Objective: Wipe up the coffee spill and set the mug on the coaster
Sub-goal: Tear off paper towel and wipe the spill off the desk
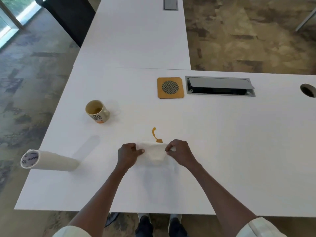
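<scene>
A white paper towel sheet (154, 152) is held taut between my left hand (128, 153) and my right hand (179, 151), just above the white table. Its far edge covers the near end of a thin orange-brown coffee spill (154, 134). A cream mug (97, 111) with dark lettering and an orange base stands at the left, with a little coffee inside. The square wooden coaster (170, 87) with a round mesh centre lies at the back, right of the mug.
A paper towel roll (49, 160) lies on its side near the table's left edge (42, 134). An open grey cable hatch (220, 86) sits right of the coaster, with a round grommet hole (308, 90) beyond. A dark chair (68, 16) stands far left.
</scene>
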Motion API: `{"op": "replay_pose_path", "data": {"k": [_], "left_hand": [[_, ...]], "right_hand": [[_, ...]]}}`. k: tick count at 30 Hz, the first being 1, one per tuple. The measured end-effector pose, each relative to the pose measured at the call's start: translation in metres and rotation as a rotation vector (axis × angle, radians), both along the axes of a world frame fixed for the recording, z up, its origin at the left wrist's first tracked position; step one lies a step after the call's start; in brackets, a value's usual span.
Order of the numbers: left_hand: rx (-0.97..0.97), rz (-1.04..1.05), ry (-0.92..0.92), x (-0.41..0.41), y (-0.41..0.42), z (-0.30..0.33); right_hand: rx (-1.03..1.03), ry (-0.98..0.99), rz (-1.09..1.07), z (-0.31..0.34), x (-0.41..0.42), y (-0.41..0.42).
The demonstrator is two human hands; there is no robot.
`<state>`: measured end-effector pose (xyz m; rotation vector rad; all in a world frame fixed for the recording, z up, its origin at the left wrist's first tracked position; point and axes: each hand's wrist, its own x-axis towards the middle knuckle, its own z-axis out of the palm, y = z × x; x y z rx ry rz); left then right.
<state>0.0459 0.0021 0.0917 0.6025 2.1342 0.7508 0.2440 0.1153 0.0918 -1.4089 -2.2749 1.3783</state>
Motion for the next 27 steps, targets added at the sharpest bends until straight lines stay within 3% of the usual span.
{"op": "replay_pose_path", "data": {"k": [7,11,14,19,27], "left_hand": [[-0.011,0.026,0.105,-0.002,0.026,-0.033],[-0.017,0.026,0.124,-0.002,0.043,-0.049],[-0.014,0.027,0.134,-0.003,0.051,-0.057],[0.042,0.007,0.147,-0.011,0.065,-0.064],[0.208,-0.067,0.256,-0.020,0.092,-0.070]], "right_hand": [[0.238,-0.129,0.031,-0.030,-0.012,0.004],[0.609,-0.297,0.158,-0.052,-0.015,0.000],[0.784,-0.268,0.301,-0.074,-0.018,-0.010],[0.632,-0.204,0.358,-0.097,-0.024,-0.021],[0.523,-0.278,0.306,-0.099,-0.047,-0.013]]}}
